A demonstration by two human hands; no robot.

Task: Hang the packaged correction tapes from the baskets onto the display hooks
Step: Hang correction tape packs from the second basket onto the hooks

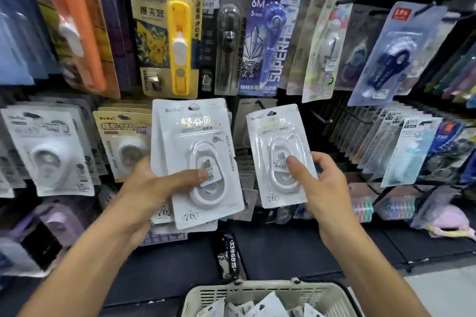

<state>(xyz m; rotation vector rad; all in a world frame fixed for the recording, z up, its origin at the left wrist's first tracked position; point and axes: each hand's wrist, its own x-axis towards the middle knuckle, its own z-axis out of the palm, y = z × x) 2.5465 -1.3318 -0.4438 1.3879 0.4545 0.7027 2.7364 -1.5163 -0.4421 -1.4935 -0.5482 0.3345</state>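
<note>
Two hands are up in front of a wall of hanging packs. The left hand (154, 185) grips a stack of white packs (195, 159), with the thumb pressed flat across the front one and the fingers curled behind. The stack is fanned a little, so the edges of the packs at the back stick out at the bottom and on the left side. The right hand (319, 183) holds one white pack (278, 154) by its lower right part, thumb on the front, fingers behind. This pack stands almost upright and leans a bit to the left. A narrow dark gap lies between the stack and the single pack, so they do not touch.

Just behind the top of the single pack there is a bare black hook (320, 118) sticking out toward us, with dark open room around it. Left of the stack hang a tan pack (123, 141) and a big white pack (49, 154), close to the left hand. Above, a yellow pack (167, 33) and a purple pack (270, 31) hang in a row, and their bottom edges sit just over the tops of the held packs. On the right, many thin packs (391, 141) hang in tight rows.

Down low, a pale basket (332, 296) sits between the two arms with more white packs (265, 306) inside. A black tag (230, 255) hangs above the basket rim.
</note>
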